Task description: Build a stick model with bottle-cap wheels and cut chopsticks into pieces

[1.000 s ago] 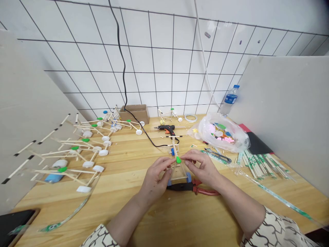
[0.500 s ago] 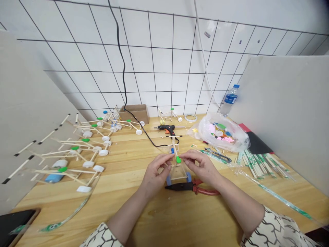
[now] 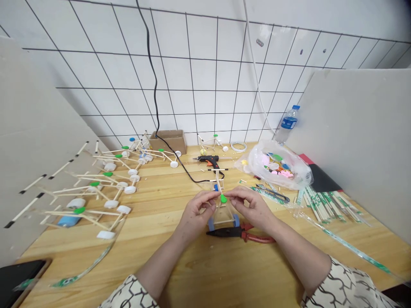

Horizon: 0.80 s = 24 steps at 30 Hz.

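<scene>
Left hand (image 3: 195, 210), fingers (image 3: 208, 197) pinched on a stick cart (image 3: 221, 220), right hand (image 3: 252, 206), fingers (image 3: 233, 193) pinched by its green tip (image 3: 223, 198), red-handled pliers (image 3: 241, 232) just below, on the bench (image 3: 180, 261)

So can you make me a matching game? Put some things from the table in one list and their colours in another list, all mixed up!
Things:
1. Pliers handles
2. Water bottle label
3. Cardboard box
4. Small piece on the stick model

Colours:
A. Brown
B. Green
C. Red
D. Blue

Right pairs: 1-C, 2-D, 3-A, 4-B
</scene>
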Each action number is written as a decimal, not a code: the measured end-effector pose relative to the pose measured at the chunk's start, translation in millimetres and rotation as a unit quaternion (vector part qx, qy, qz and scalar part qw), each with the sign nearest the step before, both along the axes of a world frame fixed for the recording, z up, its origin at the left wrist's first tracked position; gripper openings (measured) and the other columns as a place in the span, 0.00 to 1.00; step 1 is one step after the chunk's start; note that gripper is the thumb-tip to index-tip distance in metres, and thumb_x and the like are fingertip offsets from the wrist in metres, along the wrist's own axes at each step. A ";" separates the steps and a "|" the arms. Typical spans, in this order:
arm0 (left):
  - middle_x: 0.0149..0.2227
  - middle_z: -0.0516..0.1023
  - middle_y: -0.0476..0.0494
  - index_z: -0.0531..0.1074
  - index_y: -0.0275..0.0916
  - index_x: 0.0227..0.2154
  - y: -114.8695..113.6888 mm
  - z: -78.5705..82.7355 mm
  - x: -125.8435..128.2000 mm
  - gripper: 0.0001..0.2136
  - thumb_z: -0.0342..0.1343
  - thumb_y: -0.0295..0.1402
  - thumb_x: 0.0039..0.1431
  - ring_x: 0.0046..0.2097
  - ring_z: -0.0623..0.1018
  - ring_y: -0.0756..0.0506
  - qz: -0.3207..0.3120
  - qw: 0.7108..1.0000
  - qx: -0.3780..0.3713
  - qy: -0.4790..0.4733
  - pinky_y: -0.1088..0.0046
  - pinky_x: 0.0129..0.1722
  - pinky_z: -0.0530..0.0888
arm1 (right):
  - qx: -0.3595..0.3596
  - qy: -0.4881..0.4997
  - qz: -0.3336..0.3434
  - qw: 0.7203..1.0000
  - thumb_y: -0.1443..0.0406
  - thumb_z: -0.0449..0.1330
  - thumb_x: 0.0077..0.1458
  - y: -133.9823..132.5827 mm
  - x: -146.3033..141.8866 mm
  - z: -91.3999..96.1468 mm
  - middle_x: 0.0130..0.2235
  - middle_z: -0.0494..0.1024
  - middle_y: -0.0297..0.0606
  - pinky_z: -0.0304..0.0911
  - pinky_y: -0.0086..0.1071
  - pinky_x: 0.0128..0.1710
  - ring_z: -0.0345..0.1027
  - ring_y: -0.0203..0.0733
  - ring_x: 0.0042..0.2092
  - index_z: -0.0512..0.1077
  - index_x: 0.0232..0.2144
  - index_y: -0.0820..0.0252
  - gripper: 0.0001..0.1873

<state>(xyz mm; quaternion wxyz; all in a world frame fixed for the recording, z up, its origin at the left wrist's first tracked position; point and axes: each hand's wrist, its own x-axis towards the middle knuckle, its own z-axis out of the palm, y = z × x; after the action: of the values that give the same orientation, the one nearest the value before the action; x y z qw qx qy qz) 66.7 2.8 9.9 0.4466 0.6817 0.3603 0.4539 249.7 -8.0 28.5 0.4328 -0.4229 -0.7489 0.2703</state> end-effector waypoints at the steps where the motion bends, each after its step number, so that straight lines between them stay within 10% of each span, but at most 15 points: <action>1: 0.38 0.74 0.40 0.74 0.37 0.41 -0.1 0.3 -0.1 0.12 0.53 0.27 0.52 0.37 0.74 0.47 -0.002 1.000 0.000 -0.001 0.72 0.36 0.72 | 0.001 -0.001 -0.001 1.000 0.69 0.54 0.53 0.1 0.1 0.1 0.27 0.71 0.35 0.60 0.30 0.29 0.63 0.35 0.28 0.75 0.34 0.57 0.10; 24: 0.34 0.73 0.43 0.75 0.37 0.34 -3.2 2.3 -1.0 0.07 0.57 0.30 0.51 0.33 0.72 0.49 0.067 0.992 0.105 0.028 0.73 0.32 0.71 | 0.060 -0.036 -0.024 0.997 0.67 0.61 0.49 4.4 3.7 -8.5 0.28 0.72 0.37 0.60 0.31 0.30 0.64 0.37 0.30 0.74 0.34 0.59 0.07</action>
<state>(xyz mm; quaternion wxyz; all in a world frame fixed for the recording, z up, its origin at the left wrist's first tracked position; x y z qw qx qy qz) 65.7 -0.3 12.2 0.3312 0.7113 0.3682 0.4989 253.4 -3.6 20.0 0.4367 -0.4230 -0.7686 0.1990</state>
